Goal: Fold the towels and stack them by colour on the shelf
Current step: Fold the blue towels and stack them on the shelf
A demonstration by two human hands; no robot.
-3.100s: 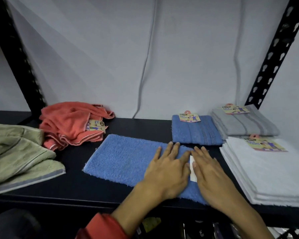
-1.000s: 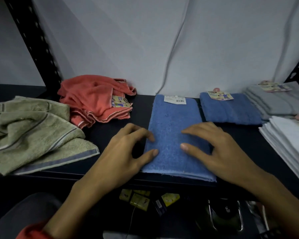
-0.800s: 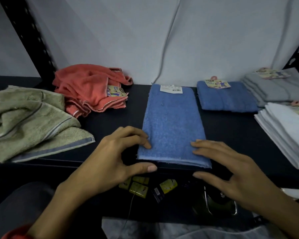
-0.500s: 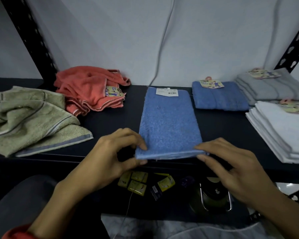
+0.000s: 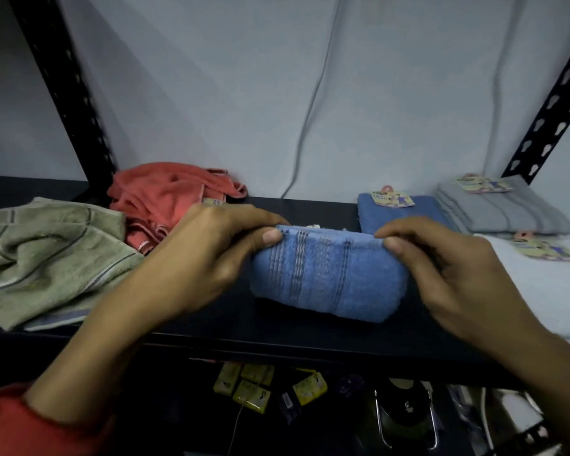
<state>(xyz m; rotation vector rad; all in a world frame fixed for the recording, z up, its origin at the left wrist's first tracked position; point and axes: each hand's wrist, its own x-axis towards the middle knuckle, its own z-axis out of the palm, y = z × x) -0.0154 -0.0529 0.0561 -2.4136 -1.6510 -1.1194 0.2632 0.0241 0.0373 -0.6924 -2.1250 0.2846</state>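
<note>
On the dark shelf (image 5: pixel 310 340) we pinch the blue towel's (image 5: pixel 326 278) folded-over top edge, left hand (image 5: pixel 208 258) and right hand (image 5: pixel 441 271) at opposite ends. Behind it lies a folded blue towel (image 5: pixel 405 215).

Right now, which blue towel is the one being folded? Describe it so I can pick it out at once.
On the dark shelf, look at the front middle, between the crumpled green towel and the white stack. The blue towel there is doubled over, its top edge pinched by the left hand and right hand. Unlike the folded blue towel behind it, it shows woven stripes and no yellow tag.
</note>
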